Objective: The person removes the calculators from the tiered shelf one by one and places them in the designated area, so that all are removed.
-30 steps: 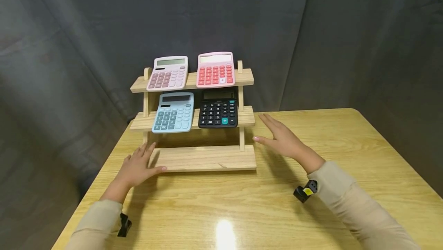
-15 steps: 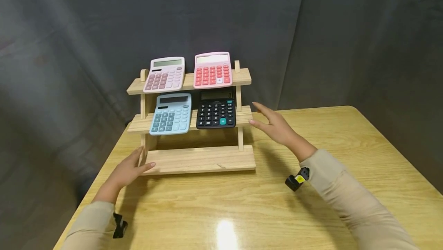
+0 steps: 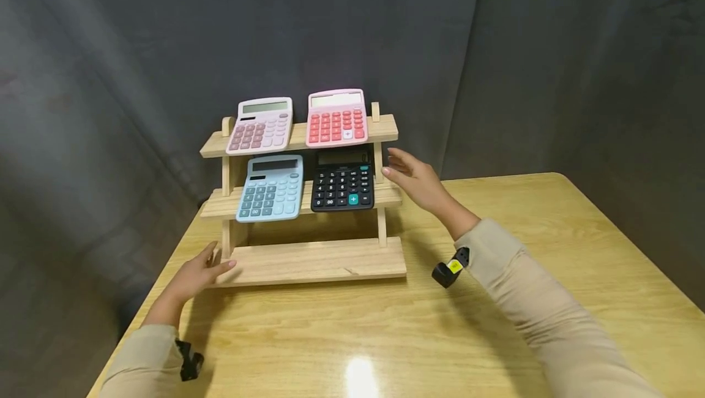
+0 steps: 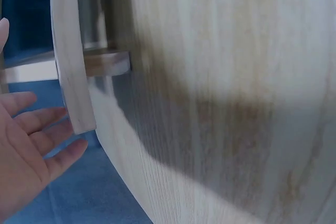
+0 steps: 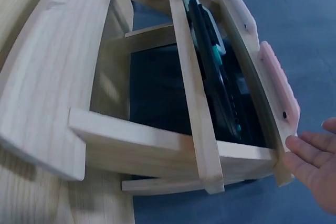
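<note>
A three-tier wooden display rack point(image 3: 308, 261) stands on the table. Its top shelf carries a pale pink calculator point(image 3: 260, 125) and a pink one with red keys, the red-keyed calculator point(image 3: 337, 122). On the middle shelf lean a light blue calculator point(image 3: 271, 188) and a black calculator point(image 3: 343, 187). My left hand point(image 3: 190, 278) is beside the left end of the bottom shelf, fingers loosely extended; contact is unclear. By the rack's right side, between top and middle shelves, is my right hand point(image 3: 423, 187), fingers relaxed and holding nothing. The right wrist view puts its fingertips close to a shelf end.
The wooden table point(image 3: 523, 232) stretches right and forward of the rack. A dark grey curtain point(image 3: 341, 24) hangs close behind. Each sleeve bears a black wrist camera, such as the right wrist camera point(image 3: 450, 267).
My right hand has moved up and left, from beside the lower rack towards the upper shelves. My left hand has shifted slightly left and down along the rack's end. The calculators stay on their shelves.
</note>
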The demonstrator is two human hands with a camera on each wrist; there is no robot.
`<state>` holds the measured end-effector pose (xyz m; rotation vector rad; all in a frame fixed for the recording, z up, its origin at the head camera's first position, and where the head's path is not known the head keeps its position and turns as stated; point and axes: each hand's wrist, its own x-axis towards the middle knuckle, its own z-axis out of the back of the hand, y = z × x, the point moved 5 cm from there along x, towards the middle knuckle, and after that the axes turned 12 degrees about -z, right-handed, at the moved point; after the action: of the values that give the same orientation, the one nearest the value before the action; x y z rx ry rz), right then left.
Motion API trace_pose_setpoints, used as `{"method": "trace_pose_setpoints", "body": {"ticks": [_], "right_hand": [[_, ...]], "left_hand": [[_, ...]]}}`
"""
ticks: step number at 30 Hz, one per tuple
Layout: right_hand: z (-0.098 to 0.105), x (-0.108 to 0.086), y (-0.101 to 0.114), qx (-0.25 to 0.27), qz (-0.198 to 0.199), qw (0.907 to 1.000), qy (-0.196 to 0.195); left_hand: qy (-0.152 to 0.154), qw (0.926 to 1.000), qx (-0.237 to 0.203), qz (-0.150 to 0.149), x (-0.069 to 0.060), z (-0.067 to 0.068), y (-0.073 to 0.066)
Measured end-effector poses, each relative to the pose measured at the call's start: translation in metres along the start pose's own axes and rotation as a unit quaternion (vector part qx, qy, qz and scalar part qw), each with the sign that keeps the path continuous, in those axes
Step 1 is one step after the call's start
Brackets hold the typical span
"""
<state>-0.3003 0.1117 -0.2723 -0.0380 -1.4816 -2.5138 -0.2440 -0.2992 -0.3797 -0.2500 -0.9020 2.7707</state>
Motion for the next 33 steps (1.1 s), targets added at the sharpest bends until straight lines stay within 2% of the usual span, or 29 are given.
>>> {"method": "trace_pose_setpoints", "body": {"ticks": [5,8,14,18,24,27,33], "right_hand": [[-0.005,0.009,0.003,0.033,-0.005,0.9994,-0.010],[-0.007,0.014,0.003,0.048,-0.010,0.9986,-0.021],[-0.005,0.026,0.005,0.092,-0.032,0.9945,-0.037],[-0.005,0.034,0.007,0.154,-0.052,0.9860,-0.037],[-0.007,0.045,0.010,0.237,-0.071,0.9675,-0.050],[-0.008,0.051,0.009,0.259,-0.083,0.9606,-0.056],[-0.024,0.117,-0.053,0.287,-0.066,0.9517,-0.085]], "left_hand": [[-0.003,0.9999,-0.013,0.009,0.000,0.004,0.006],[0.002,0.9991,-0.039,0.017,0.001,0.005,0.012],[-0.003,0.9935,-0.100,0.053,0.004,0.005,0.023],[-0.013,0.9893,-0.131,0.064,0.007,0.004,0.027],[-0.023,0.9852,-0.154,0.071,0.011,0.002,0.030],[-0.030,0.9831,-0.166,0.071,0.012,0.000,0.034],[-0.043,0.9819,-0.173,0.063,0.013,-0.001,0.040]]}}
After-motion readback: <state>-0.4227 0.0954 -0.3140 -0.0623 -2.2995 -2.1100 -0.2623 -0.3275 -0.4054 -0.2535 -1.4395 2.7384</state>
